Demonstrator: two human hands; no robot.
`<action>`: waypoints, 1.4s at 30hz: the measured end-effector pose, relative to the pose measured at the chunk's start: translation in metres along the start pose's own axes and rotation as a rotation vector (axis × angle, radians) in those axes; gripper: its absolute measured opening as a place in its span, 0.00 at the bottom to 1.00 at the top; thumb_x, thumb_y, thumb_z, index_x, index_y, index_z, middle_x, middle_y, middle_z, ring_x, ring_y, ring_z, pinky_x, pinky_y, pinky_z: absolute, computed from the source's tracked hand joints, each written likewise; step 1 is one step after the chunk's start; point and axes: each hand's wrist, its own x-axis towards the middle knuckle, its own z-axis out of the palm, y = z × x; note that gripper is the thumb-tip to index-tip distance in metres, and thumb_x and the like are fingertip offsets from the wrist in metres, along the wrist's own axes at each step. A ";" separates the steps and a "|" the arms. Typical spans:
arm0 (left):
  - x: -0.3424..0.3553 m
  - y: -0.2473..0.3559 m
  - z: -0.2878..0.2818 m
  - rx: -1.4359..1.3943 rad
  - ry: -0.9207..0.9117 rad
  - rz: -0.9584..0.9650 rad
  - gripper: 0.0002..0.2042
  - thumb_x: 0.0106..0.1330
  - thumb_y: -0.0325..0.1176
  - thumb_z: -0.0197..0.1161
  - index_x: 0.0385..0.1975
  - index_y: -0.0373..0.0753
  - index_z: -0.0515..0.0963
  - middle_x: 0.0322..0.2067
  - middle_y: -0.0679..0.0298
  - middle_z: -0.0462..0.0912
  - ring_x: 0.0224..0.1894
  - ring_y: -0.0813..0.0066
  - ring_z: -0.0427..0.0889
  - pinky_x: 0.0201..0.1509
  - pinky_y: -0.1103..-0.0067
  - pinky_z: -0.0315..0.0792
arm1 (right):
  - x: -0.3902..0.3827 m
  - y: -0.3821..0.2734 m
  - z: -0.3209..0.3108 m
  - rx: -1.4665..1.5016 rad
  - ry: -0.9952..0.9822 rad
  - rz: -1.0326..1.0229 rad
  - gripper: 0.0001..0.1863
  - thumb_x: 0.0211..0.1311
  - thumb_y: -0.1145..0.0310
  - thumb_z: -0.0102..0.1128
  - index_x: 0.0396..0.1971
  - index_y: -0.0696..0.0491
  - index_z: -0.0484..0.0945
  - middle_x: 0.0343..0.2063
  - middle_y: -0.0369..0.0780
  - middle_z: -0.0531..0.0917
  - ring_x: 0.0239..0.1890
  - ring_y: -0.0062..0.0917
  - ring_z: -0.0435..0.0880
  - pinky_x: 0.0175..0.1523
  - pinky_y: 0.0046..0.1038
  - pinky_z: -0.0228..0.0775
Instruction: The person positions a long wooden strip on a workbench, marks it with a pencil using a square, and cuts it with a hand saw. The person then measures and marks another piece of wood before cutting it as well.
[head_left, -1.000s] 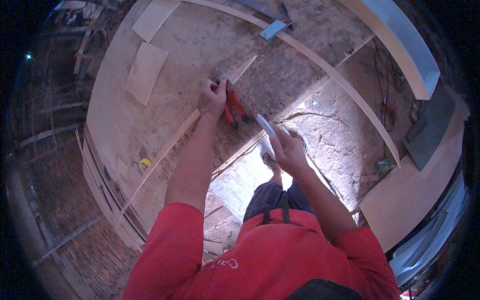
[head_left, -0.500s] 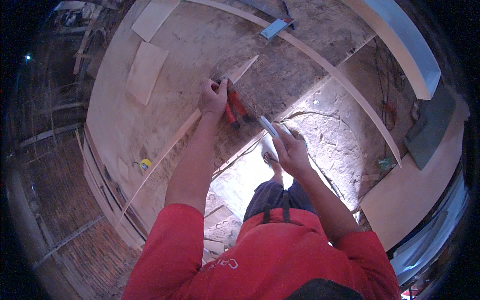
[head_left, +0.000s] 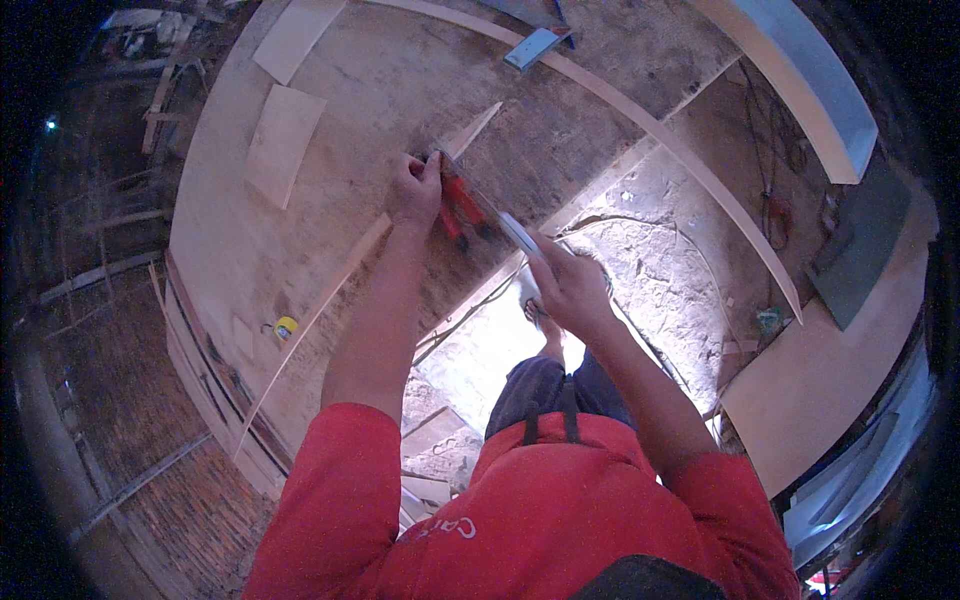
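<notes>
Over one table (head_left: 370,110), left fingers (head_left: 432,172) pinch (object unclear), right fingers (head_left: 546,266) grip one tool (head_left: 518,234).

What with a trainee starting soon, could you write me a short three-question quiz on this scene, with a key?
1. Which hand grips the slim pale object?
2. True or false: in the picture, the yellow tape measure lies to the left of the red-handled tool.
3. Which is nearest the left hand? A) the tape measure; B) the slim pale object; C) the red-handled tool.

Key: 1. The right hand. 2. True. 3. C.
</notes>
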 end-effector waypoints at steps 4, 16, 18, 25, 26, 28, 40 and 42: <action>0.004 -0.020 0.000 0.009 0.053 0.075 0.20 0.66 0.52 0.70 0.31 0.40 0.75 0.30 0.56 0.84 0.35 0.51 0.84 0.42 0.60 0.75 | 0.023 -0.014 0.022 0.187 0.023 -0.008 0.26 0.76 0.47 0.49 0.67 0.41 0.76 0.25 0.55 0.85 0.31 0.52 0.88 0.39 0.48 0.80; -0.003 0.010 -0.016 0.004 -0.018 0.016 0.24 0.64 0.57 0.71 0.30 0.39 0.75 0.29 0.55 0.83 0.35 0.51 0.84 0.43 0.60 0.75 | 0.021 -0.015 0.012 0.159 -0.009 0.019 0.23 0.75 0.57 0.56 0.65 0.50 0.77 0.37 0.55 0.88 0.38 0.45 0.91 0.46 0.39 0.80; -0.004 0.004 -0.014 -0.038 0.004 0.025 0.24 0.64 0.57 0.70 0.31 0.39 0.76 0.29 0.55 0.84 0.36 0.50 0.84 0.44 0.60 0.75 | 0.008 -0.002 0.011 0.075 -0.020 0.015 0.23 0.76 0.59 0.56 0.65 0.51 0.77 0.37 0.54 0.89 0.39 0.48 0.91 0.46 0.40 0.80; -0.004 -0.002 -0.006 -0.093 0.006 0.019 0.24 0.61 0.58 0.70 0.31 0.40 0.76 0.31 0.54 0.84 0.37 0.50 0.84 0.43 0.60 0.75 | -0.114 0.047 -0.024 0.234 0.030 0.046 0.26 0.76 0.64 0.55 0.67 0.61 0.73 0.30 0.38 0.83 0.34 0.18 0.78 0.40 0.26 0.73; -0.004 0.004 -0.006 -0.102 -0.030 -0.016 0.24 0.60 0.58 0.70 0.31 0.40 0.76 0.32 0.54 0.84 0.37 0.50 0.84 0.44 0.60 0.75 | -0.131 0.040 -0.035 0.286 0.058 0.096 0.26 0.75 0.64 0.55 0.67 0.62 0.73 0.28 0.34 0.80 0.33 0.15 0.74 0.37 0.24 0.70; -0.004 0.013 -0.011 -0.120 -0.102 -0.089 0.24 0.59 0.58 0.71 0.32 0.41 0.77 0.32 0.54 0.84 0.38 0.49 0.84 0.44 0.59 0.75 | -0.161 0.036 -0.050 0.237 0.132 0.147 0.26 0.75 0.65 0.55 0.67 0.62 0.73 0.26 0.30 0.77 0.29 0.13 0.71 0.34 0.23 0.66; -0.065 -0.001 -0.033 -0.183 0.405 0.336 0.19 0.59 0.38 0.74 0.44 0.37 0.76 0.45 0.50 0.80 0.51 0.45 0.77 0.53 0.54 0.72 | -0.160 0.036 -0.109 0.193 0.448 -0.124 0.30 0.72 0.59 0.54 0.68 0.61 0.73 0.20 0.27 0.71 0.21 0.12 0.66 0.26 0.21 0.59; -0.109 0.023 -0.063 -0.315 0.420 0.351 0.16 0.60 0.36 0.73 0.43 0.36 0.76 0.42 0.49 0.80 0.48 0.45 0.77 0.52 0.55 0.71 | -0.130 0.050 -0.125 0.177 0.463 -0.185 0.28 0.74 0.61 0.54 0.67 0.61 0.74 0.21 0.28 0.72 0.22 0.12 0.66 0.27 0.21 0.59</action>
